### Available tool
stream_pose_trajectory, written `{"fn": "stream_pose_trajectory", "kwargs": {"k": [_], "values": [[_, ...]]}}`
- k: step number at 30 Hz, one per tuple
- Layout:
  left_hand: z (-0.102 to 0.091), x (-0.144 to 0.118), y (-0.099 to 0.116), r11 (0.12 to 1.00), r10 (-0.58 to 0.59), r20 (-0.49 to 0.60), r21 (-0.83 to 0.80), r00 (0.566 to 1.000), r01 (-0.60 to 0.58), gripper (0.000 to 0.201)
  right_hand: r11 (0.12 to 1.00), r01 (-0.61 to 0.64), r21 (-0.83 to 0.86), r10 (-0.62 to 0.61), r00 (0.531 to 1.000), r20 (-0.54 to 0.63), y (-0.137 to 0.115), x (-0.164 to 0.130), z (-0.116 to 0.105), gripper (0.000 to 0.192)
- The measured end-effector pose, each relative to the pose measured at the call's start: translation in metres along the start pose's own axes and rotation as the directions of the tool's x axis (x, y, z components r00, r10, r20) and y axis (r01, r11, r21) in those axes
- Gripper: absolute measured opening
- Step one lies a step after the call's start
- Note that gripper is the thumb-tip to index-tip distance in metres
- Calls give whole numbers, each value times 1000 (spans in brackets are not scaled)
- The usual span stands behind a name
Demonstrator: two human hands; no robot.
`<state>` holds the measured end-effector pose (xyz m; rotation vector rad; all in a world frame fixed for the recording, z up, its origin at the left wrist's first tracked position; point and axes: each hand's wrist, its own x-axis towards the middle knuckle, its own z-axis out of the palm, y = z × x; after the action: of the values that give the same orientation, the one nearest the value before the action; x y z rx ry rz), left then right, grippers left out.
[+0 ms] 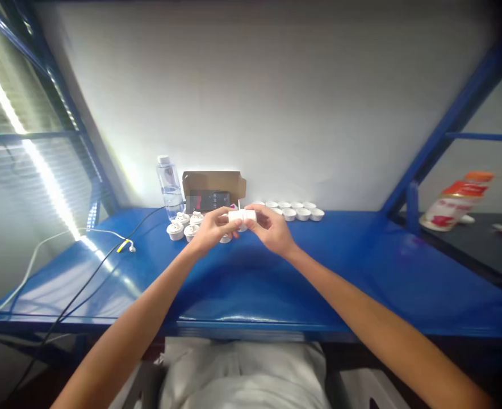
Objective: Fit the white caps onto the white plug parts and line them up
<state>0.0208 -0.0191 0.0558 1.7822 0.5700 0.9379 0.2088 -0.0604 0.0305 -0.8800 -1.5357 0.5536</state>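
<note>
Above the middle of the blue table (255, 284), I hold a small white cylindrical piece (242, 216) between both hands. A seam crosses its middle, as if two round parts meet there. My left hand (210, 232) pinches its left end, and my right hand (275, 232) grips its right end. Behind and left of my left hand stand several white round pots with knobbed tops (175, 230). Past my right hand sit rows of small white open cups (302, 214). Some pots and cups are partly hidden by my fingers.
A clear water bottle (170, 187) stands at the back left beside an open cardboard box (214, 180) with a dark device (212, 200) against it. Cables (93, 275) cross the table's left side. At far right, a red and white bottle (455, 204) stands beyond the blue frame (451, 122).
</note>
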Motion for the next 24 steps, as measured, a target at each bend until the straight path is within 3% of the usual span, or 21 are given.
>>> {"fn": "stream_pose_trajectory", "kwargs": {"k": [9,14,17,21,24], "values": [[0,2,-4,1000,3,-6,0,1000,-3,48,1000,-11,12,11,1000,-15,5,0,-1,41],[2,4,-11,993,111,17,38,994,-112,51,986,-131,107,136,990,-35,8,3,0,44],[1,5,-16,964,218,4,155,976,-216,47,963,-211,169,215,977,-7,6,5,-1,45],[4,4,-15,852,391,36,364,919,-377,28,873,-449,189,440,894,92,9,4,-3,54],[9,2,-10,839,402,49,382,914,-389,27,782,-599,169,576,800,171,12,2,-4,64]]}}
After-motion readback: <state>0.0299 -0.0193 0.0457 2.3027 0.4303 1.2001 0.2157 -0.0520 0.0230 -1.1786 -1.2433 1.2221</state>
